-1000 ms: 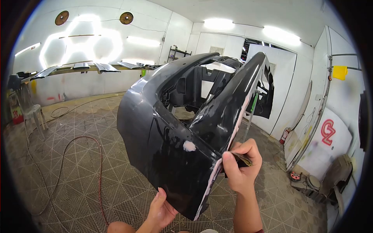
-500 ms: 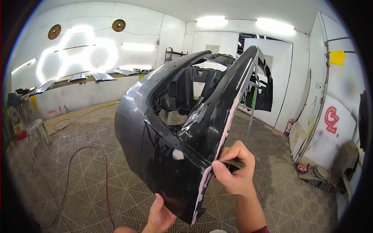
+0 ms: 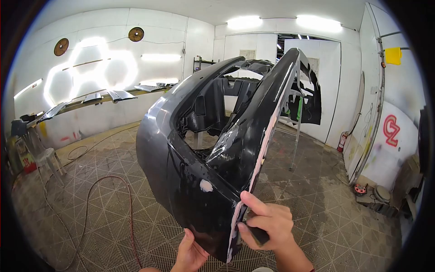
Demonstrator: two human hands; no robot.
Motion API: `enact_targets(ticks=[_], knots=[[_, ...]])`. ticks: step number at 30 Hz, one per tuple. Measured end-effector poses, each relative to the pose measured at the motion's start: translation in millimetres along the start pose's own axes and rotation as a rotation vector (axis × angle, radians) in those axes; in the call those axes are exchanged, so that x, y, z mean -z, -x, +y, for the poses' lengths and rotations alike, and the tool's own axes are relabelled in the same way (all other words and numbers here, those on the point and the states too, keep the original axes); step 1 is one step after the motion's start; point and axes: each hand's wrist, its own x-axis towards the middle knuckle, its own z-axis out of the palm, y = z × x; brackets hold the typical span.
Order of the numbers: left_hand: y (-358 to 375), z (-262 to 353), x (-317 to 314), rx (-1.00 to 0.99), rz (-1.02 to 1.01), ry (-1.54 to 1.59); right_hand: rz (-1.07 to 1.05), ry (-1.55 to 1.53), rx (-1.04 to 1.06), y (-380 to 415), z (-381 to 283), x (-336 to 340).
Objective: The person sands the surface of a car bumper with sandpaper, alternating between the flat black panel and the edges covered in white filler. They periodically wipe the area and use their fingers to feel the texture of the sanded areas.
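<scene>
A black and grey car bumper (image 3: 195, 177) stands tilted in front of me, with a band of pinkish filler (image 3: 263, 165) along its right edge. A small pale patch of filler (image 3: 206, 186) sits on its lower face. My left hand (image 3: 192, 255) grips the bumper's bottom edge, thumb on the outer face and fingers behind. At the lower right edge, my right hand (image 3: 269, 222) holds a dark folded piece of sandpaper (image 3: 257, 235). Its index fingertip touches the edge at the corner, and the thumb lies lower, beside the filler band.
Trim parts (image 3: 120, 95) lie on a ledge along the left wall. A red hose (image 3: 129, 199) loops over the tiled floor (image 3: 167, 235). A plastic chair (image 3: 45, 156) stands at left, and a fire extinguisher (image 3: 343, 141) at the right wall. Behind the bumper is a metal stand (image 3: 297, 136).
My right hand has slid down the edge with the sandpaper and its index finger now stretches up to the corner. My left hand keeps its hold; the view has shifted slightly.
</scene>
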Motion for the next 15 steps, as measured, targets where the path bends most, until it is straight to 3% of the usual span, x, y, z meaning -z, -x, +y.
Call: enact_targets(ticks=[2,5,7,9,11,14,15], knots=[[-0.5,-0.7,-3.2,-0.021,0.124,-0.121,0.010,0.067,-0.024,0.6,-7.0,-8.9],[-1.9,-2.9,-4.7,-0.023,-0.024,0.123,-0.037,-0.062,0.034,7.3,-10.7,-13.3],[-1.5,-4.4,-31.1,-0.051,0.143,-0.243,-0.104,-0.023,0.062,12.1,-16.2,-10.9],[-3.2,-3.2,-23.7,-0.042,0.149,-0.218,-0.164,-0.041,0.082,18.9,-17.4,-13.4],[-3.3,-1.9,-14.1,-0.039,0.041,-0.189,-0.127,-0.073,0.045,18.9,-19.7,-13.3],[-2.5,-1.1,-5.7,-0.045,0.068,-0.116,-0.070,-0.117,0.042,16.3,-19.9,-11.1],[-2.4,0.0,-2.5,-0.044,0.069,-0.117,0.048,-0.174,-0.036,14.4,-21.3,-13.7]])
